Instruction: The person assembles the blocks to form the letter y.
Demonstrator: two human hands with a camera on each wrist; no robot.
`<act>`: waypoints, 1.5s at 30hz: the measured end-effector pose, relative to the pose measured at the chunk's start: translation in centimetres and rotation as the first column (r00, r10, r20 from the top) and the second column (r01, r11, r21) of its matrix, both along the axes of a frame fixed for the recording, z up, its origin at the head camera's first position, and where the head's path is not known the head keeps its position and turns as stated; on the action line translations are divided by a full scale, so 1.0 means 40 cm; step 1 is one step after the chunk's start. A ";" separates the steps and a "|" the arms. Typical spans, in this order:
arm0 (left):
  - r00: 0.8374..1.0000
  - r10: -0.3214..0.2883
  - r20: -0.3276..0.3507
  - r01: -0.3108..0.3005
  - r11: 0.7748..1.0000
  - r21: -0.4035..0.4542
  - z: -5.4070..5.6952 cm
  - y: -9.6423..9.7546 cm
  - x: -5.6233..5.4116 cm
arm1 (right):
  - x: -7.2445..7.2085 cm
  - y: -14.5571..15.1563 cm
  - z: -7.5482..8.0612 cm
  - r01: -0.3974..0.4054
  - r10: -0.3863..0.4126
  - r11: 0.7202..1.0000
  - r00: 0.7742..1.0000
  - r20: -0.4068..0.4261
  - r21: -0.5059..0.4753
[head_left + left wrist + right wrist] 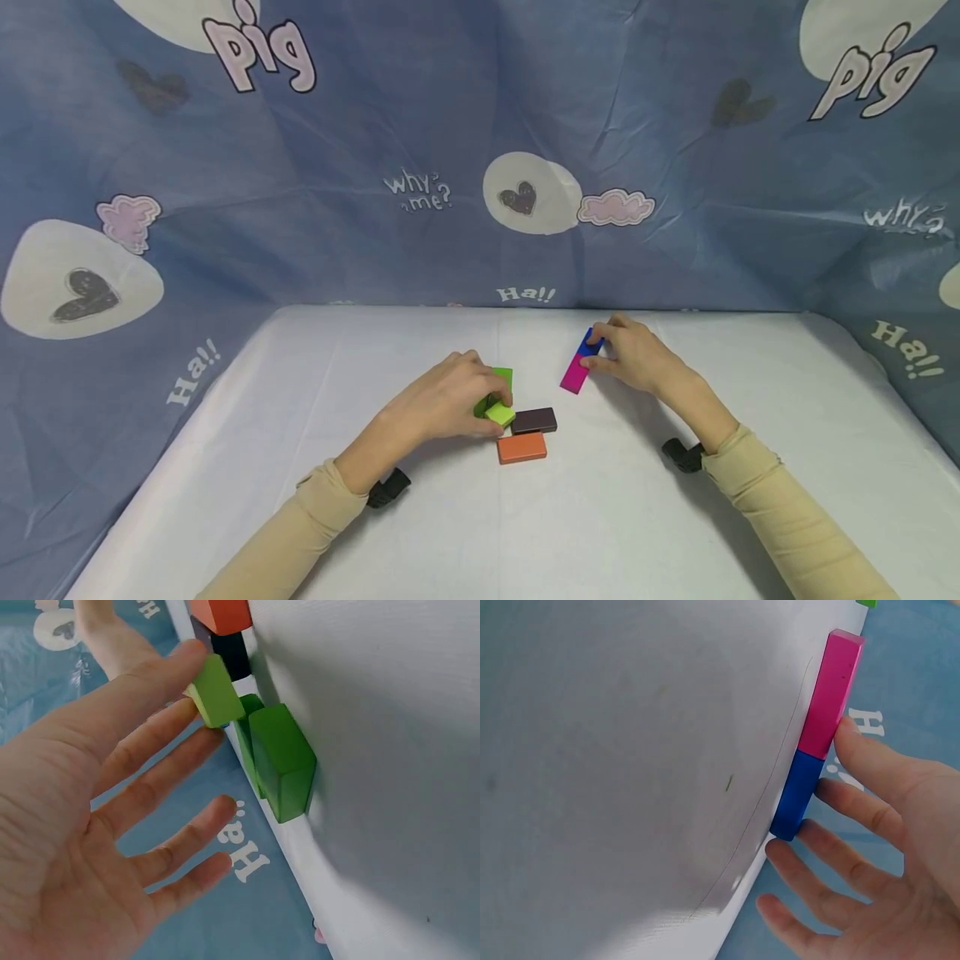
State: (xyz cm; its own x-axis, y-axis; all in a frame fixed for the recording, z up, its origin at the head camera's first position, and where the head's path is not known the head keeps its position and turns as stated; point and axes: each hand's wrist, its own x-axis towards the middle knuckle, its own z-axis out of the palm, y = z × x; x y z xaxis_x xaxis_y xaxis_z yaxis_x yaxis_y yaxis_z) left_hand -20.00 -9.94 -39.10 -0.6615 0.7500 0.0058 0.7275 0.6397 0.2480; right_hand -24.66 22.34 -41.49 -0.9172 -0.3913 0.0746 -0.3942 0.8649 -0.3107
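My left hand [453, 396] pinches a small light green block [216, 694] between thumb and fingertips, its other fingers spread. Just beyond that hand, two green blocks [289, 761] sit side by side on the white table, partly hidden by the hand in the head view. At the right, a magenta block [574, 375] and a blue block [589, 342] lie end to end in one line. My right hand [637, 354] touches this pair, the thumb at the magenta block and the loosely bent fingers along the blue one.
Near the left fingertips lie a dark brown block [534, 420] and an orange block [522, 448], close together. White cloth covers the table [600, 517]. A blue printed curtain [450, 108] stands behind it and at both sides.
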 end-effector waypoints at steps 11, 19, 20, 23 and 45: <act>0.997 -0.042 -0.067 0.044 0.999 0.027 -0.022 0.044 -0.011 | -0.002 0.000 -0.007 0.000 0.000 1.000 1.000 0.004 0.002; 0.992 -0.059 -0.110 0.062 0.998 0.023 -0.037 0.073 -0.018 | 0.000 -0.003 -0.005 -0.005 0.005 1.000 1.000 -0.004 0.005; 0.992 -0.059 -0.111 0.062 0.998 0.018 -0.038 0.076 -0.019 | 0.000 -0.002 -0.005 -0.002 0.002 1.000 1.000 -0.004 0.006; 0.991 -0.060 -0.121 0.062 0.998 0.011 -0.042 0.083 -0.024 | 0.002 -0.002 -0.006 0.006 -0.006 1.000 1.000 0.009 0.003; 0.984 -0.071 -0.165 0.067 0.997 -0.026 -0.047 0.165 -0.050 | 0.001 -0.002 -0.002 -0.003 0.003 1.000 1.000 -0.005 -0.002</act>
State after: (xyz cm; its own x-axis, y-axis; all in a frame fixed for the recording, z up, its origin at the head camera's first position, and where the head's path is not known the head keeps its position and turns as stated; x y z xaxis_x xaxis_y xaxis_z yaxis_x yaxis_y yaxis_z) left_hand -21.99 -3.34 -40.99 -0.5993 0.7948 0.0954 0.8000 0.5902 0.1078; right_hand -24.62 22.27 -41.58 -0.9158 -0.3938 0.0794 -0.3981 0.8632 -0.3104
